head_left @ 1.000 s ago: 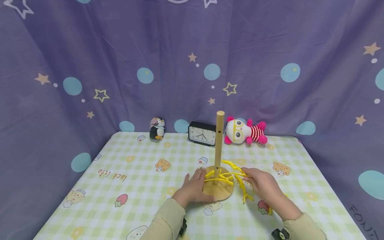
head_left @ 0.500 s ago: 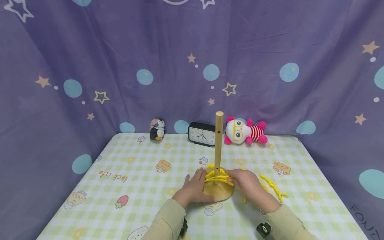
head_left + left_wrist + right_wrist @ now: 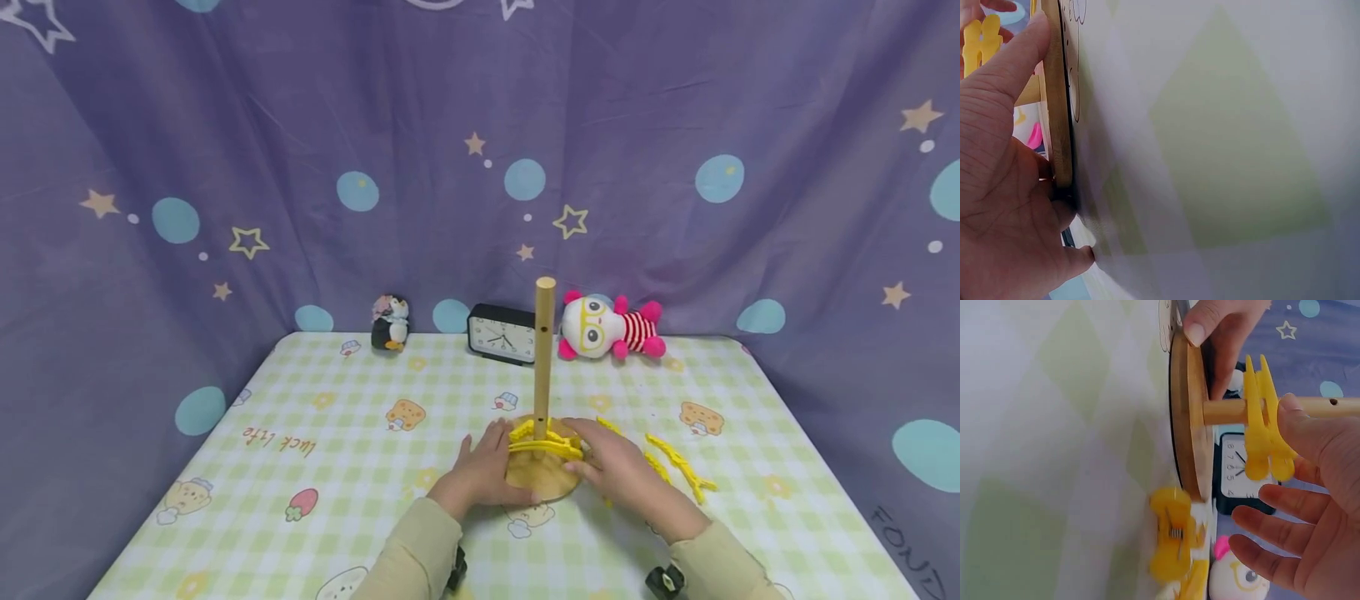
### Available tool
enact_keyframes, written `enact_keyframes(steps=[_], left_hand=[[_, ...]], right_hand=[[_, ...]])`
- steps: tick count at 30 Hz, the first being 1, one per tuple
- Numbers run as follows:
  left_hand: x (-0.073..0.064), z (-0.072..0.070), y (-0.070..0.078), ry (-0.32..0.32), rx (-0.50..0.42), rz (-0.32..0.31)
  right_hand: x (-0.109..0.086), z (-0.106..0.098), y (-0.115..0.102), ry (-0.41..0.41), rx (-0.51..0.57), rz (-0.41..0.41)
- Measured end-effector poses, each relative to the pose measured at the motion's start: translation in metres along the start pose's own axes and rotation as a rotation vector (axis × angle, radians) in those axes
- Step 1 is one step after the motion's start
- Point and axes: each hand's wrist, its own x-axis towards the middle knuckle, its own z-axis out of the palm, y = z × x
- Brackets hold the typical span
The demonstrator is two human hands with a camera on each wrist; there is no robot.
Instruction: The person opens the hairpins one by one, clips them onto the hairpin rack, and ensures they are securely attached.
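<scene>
Second yellow clip (image 3: 1275, 437) now joins the first clip (image 3: 1255, 434) at the post (image 3: 542, 367), seemingly placed: right hand (image 3: 618, 467), fingers parted, three o'clock; left hand (image 3: 483, 471) gripping base (image 3: 542, 482), nine o'clock.

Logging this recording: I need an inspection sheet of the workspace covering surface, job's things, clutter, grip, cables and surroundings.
Surface: checked tablecloth, green and white, with printed pictures.
Job's things: wooden post upright on a round wooden base; yellow pieces at the lower post, showing before and behind it; loose yellow pieces on the cloth to the right.
Clutter: black clock and penguin figure standing, plush toy lying, all near the back edge.
Grip: left hand holds the base by its rim; right hand is at the pieces on the post, pinch unclear.
Cables: nothing seen.
Surroundings: purple curtain with stars and spots, behind and at both sides.
</scene>
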Motion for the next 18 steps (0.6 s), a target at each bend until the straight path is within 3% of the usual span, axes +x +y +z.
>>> enact_keyframes(steps=[6,18], left_hand=[[0.001,0.000,-0.001,-0.002,0.001,-0.010],[0.000,-0.001,0.001,-0.010,-0.006,-0.007]], right_hand=[[-0.019,-0.016,0.008,0.008,-0.053,0.074],[-0.063,-0.044,0.050,0.020,-0.107,0.230]])
